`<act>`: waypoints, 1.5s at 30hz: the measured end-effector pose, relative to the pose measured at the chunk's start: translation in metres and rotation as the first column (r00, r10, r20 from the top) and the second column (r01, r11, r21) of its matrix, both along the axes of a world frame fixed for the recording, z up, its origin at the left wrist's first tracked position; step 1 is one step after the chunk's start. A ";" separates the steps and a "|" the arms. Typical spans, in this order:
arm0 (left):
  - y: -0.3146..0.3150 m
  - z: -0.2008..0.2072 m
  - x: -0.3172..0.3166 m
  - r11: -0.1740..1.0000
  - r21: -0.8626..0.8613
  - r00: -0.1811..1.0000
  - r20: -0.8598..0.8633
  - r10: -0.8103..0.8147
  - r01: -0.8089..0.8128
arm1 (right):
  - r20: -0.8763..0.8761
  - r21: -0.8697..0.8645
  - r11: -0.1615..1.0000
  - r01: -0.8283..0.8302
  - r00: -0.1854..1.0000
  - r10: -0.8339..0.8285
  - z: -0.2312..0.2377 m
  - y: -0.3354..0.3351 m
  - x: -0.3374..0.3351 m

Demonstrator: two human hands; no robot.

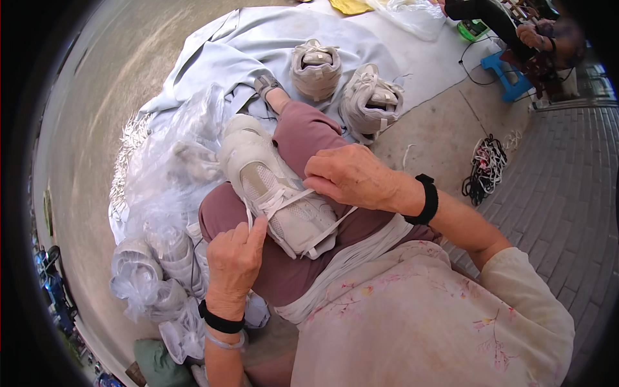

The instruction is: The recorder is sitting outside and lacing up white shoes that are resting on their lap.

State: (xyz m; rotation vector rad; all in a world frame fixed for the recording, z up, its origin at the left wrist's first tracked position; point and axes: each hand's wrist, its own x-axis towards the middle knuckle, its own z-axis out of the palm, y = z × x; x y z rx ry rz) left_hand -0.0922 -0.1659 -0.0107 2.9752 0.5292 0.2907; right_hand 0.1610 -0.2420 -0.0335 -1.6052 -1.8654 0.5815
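Note:
A cream-coloured sneaker (248, 155) with mesh panels lies across my lap, its toe pointing away from me. White shoelace (278, 201) crosses over its middle. My right hand (354, 177) is closed at the shoe's right side, thumb and fingers pinching a lace end. On the near left side, my left hand (235, 257) is also closed, with a lace running down to its fingertips. A bundle of loose white laces (354, 261) is draped over my lap, between the shoe and my floral top.
Two more cream sneakers, one (316, 71) farther off and one (372, 103) nearer, stand on a pale cloth (258, 32). Plastic-bagged shoes (161, 264) pile up at my left. At right lie tangled black and white laces (487, 161); beyond sits another person (535, 39) near a blue stool (506, 77).

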 end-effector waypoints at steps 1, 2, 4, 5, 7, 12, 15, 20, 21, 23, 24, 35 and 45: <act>0.002 -0.004 -0.010 0.999 0.011 0.999 0.000 0.040 -0.040 | 0.000 -0.002 1.000 -0.001 1.000 0.001 -0.001 0.001 0.003; 0.002 -0.006 -0.017 0.996 0.022 0.997 0.001 0.081 -0.081 | 0.055 0.013 1.000 0.025 0.998 -0.026 -0.001 0.002 0.007; -0.003 -0.009 -0.023 0.993 0.042 0.994 0.036 0.107 -0.108 | 0.111 0.027 0.999 0.048 0.992 -0.050 -0.004 0.003 0.015; -0.008 -0.010 -0.024 0.986 0.055 0.987 0.032 0.156 -0.158 | 0.121 0.052 0.994 0.096 0.987 -0.101 -0.007 0.002 0.019; -0.017 -0.013 -0.026 0.975 0.064 0.977 0.030 0.210 -0.212 | 0.131 0.075 0.988 0.137 0.981 -0.146 -0.011 0.000 0.029; -0.041 -0.015 -0.025 0.916 -0.088 0.919 0.006 0.394 -0.392 | 0.215 0.083 0.960 0.269 0.935 -0.280 -0.019 -0.012 0.055; -0.048 -0.011 -0.023 0.885 -0.207 0.879 0.156 0.451 -0.417 | 0.028 -0.051 0.937 0.346 0.938 -0.345 0.009 -0.020 0.043; -0.051 -0.024 -0.035 0.837 -0.288 0.823 0.206 0.529 -0.466 | -0.082 -0.051 0.997 -0.054 0.995 0.050 0.017 -0.045 0.001; -0.051 -0.026 -0.039 0.809 -0.338 0.797 0.216 0.563 -0.480 | -0.017 -0.060 0.987 -0.151 0.989 0.150 0.013 -0.049 -0.006; -0.048 -0.026 -0.046 0.817 -0.265 0.800 0.198 0.567 -0.513 | 0.041 -0.095 0.980 -0.174 0.983 0.178 0.004 -0.054 -0.014; -0.046 -0.026 -0.050 0.819 -0.191 0.802 0.178 0.570 -0.540 | 0.096 -0.134 0.972 -0.193 0.974 0.206 0.001 -0.055 -0.016; -0.055 -0.017 -0.059 0.702 -0.438 0.619 0.341 0.708 -0.561 | 0.126 -0.043 0.997 -0.070 0.989 0.075 0.004 -0.044 0.018; -0.043 -0.018 -0.001 0.782 -0.459 0.813 0.189 0.550 -0.423 | 0.289 -0.202 0.975 0.087 0.957 -0.025 0.019 -0.055 0.033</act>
